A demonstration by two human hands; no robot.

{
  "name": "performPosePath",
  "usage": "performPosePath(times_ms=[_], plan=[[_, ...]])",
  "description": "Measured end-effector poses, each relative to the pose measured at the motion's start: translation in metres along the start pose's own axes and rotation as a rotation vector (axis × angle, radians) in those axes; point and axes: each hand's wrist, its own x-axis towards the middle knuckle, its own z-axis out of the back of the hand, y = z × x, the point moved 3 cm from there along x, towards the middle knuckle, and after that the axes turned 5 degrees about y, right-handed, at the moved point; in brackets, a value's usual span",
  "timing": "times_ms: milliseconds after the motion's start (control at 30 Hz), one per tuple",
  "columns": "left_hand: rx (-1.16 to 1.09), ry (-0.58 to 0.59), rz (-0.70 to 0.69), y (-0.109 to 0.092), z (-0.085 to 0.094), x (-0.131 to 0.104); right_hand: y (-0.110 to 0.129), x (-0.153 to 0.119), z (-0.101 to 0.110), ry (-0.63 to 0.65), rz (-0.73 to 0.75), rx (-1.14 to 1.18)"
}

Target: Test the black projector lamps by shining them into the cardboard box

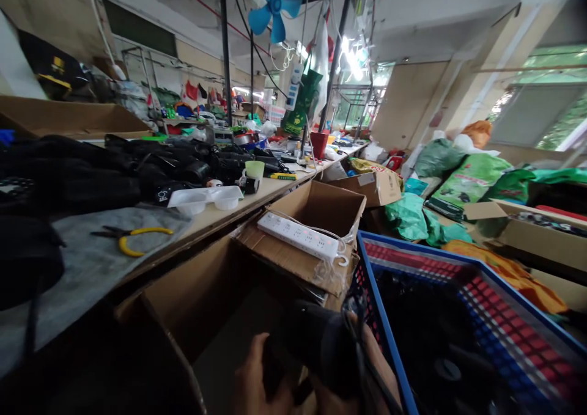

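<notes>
A black, rounded appliance with a cord [316,338], shaped somewhat like a hair dryer, is held low in front of me, over the edge of an open cardboard box [172,308]. My right hand [378,360] wraps round its right end, where the black cord hangs down. On the left, my left hand [257,378] has its fingers curled at a dark lower part of the same appliance. Shadow hides most of that grip. Close by on the right stands a blue and red plastic basket [385,317] holding black items.
A white power strip [298,236] with lit switches lies on a cardboard flap. Yellow-handled pliers [137,238], a white plastic tray [206,200] and a pale green cup [254,172] are on the left table, beside piled black items [82,176]. A blue fan [275,4] hangs overhead.
</notes>
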Motion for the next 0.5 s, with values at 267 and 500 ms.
performPosePath(times_ms=[267, 500], plan=[[-0.383, -0.126, 0.182, -0.011, 0.047, 0.045, 0.007, 0.111, 0.008, 0.306, 0.114, -0.405], [-0.460, -0.107, 0.234, -0.022, 0.068, 0.065, -0.011, 0.209, 0.046, -0.037, 0.203, -0.684]])
